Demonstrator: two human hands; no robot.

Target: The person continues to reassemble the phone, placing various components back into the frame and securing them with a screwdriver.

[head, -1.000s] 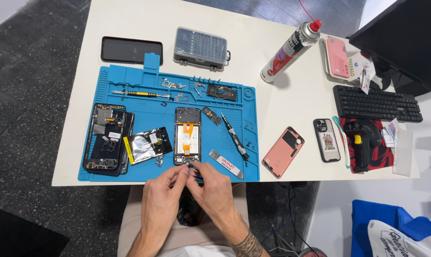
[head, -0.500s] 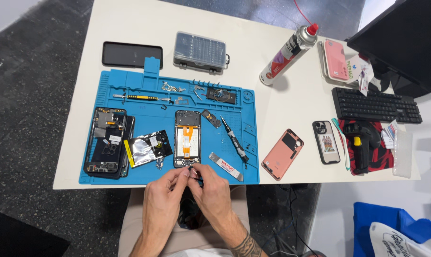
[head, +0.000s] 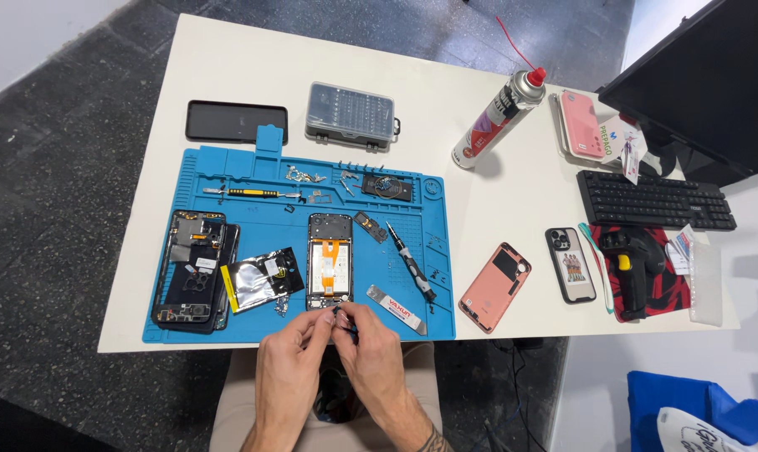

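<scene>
Small dark part pinched in both hands' grip, left and right, over blue mat edge

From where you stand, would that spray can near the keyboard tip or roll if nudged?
The spray can looks tall and narrow on the white table, so it probably tips easily. Its round body would likely roll once down. The thin red straw at its nozzle seems bendy.

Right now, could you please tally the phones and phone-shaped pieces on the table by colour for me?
Black: 3 – dark phone above the blue mat, opened black phone at the mat's left, black-cased phone
Pink: 2 – pink back cover, pink case
Orange inside: 1 – open phone frame
Total: 6
</scene>
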